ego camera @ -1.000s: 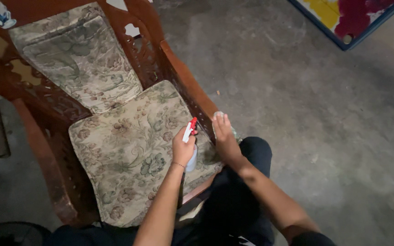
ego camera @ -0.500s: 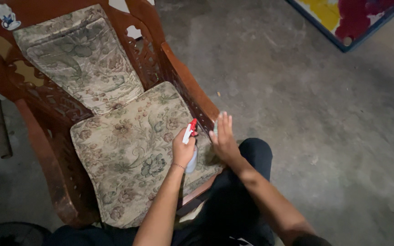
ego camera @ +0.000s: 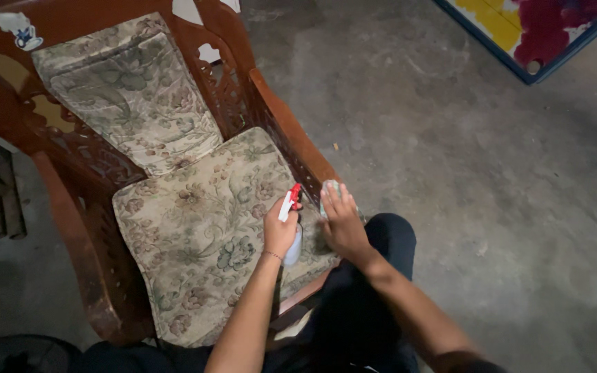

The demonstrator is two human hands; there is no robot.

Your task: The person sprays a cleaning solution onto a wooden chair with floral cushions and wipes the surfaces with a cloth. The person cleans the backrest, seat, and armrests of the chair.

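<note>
Gripping a spray bottle (ego camera: 290, 220) with a red and white nozzle, the left hand (ego camera: 279, 229) is closed round its neck and holds it over the front right corner of the flowered seat cushion (ego camera: 202, 228). The right hand (ego camera: 342, 222) lies just beside it, fingers spread flat on a pale cloth (ego camera: 329, 188) pressed against the front of the wooden chair's armrest (ego camera: 286, 135). A matching back cushion (ego camera: 129, 90) leans behind the seat.

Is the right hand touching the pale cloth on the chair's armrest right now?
Touching. The head view shows the right hand pressed flat on the pale cloth, which peeks out beyond the fingertips at the armrest end, no gap visible.
</note>
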